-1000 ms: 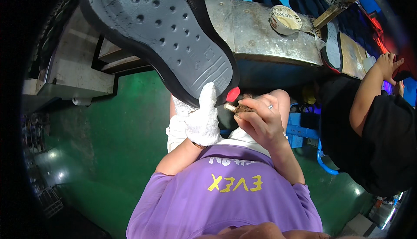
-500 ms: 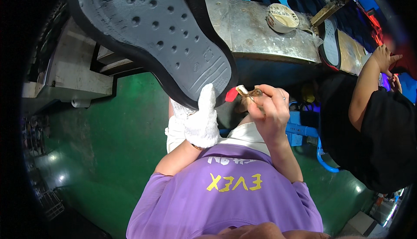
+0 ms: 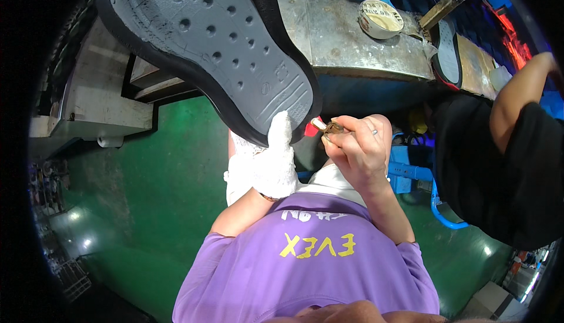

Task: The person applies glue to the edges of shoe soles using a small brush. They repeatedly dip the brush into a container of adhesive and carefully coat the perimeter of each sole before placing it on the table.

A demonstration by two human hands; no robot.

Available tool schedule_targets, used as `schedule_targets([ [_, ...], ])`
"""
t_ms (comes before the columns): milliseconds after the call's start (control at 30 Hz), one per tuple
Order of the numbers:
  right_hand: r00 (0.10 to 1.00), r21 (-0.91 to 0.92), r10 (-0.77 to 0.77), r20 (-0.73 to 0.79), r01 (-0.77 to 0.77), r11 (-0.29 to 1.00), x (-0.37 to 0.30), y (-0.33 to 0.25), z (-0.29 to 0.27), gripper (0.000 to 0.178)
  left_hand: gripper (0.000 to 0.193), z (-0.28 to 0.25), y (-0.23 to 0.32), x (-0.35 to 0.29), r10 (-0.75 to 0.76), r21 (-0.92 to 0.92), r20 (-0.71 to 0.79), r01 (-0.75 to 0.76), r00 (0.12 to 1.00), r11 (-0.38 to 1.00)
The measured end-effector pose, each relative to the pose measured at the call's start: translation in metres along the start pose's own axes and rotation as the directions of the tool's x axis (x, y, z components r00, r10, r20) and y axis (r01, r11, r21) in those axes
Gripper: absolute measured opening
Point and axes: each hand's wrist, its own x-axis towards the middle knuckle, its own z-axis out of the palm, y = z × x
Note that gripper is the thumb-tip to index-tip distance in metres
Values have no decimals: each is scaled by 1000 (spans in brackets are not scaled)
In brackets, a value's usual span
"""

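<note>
A large grey shoe sole (image 3: 226,50) with dimples and a black rim fills the upper left of the view. My left hand (image 3: 275,161), in a white knitted glove, grips its near end, thumb flat on the grey face and fingers hidden beneath. Beside that end, a small red piece (image 3: 312,128) sticks out at the black rim. My bare right hand (image 3: 363,147) pinches a small brown brush (image 3: 335,128) between thumb and fingers. Its pale tip meets the red piece or lies just in front of it; I cannot tell which.
On the metal bench (image 3: 346,53) ahead stands a bowl (image 3: 380,19) of pale paste. Another grey sole (image 3: 448,53) lies farther right. A co-worker's arm (image 3: 523,100) and dark clothing take up the right side, near a blue metal frame (image 3: 437,211). A grey cabinet (image 3: 100,88) stands left.
My right hand has turned and shifted slightly, bringing the brush tip closer to the red piece. The sole and my left hand stay nearly still. The co-worker's arm has moved up and right.
</note>
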Motion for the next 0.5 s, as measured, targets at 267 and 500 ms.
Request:
schedule_targets([
  [267,999,136,-48,7,47,990,-10,0,5,31,57,5,6,3,-37,16,-33,38,999,999],
  [500,999,-7,-30,-29,30,1000,-8,5,0,33,65,-13,-9,2,-89,-14,-13,89,996,996],
])
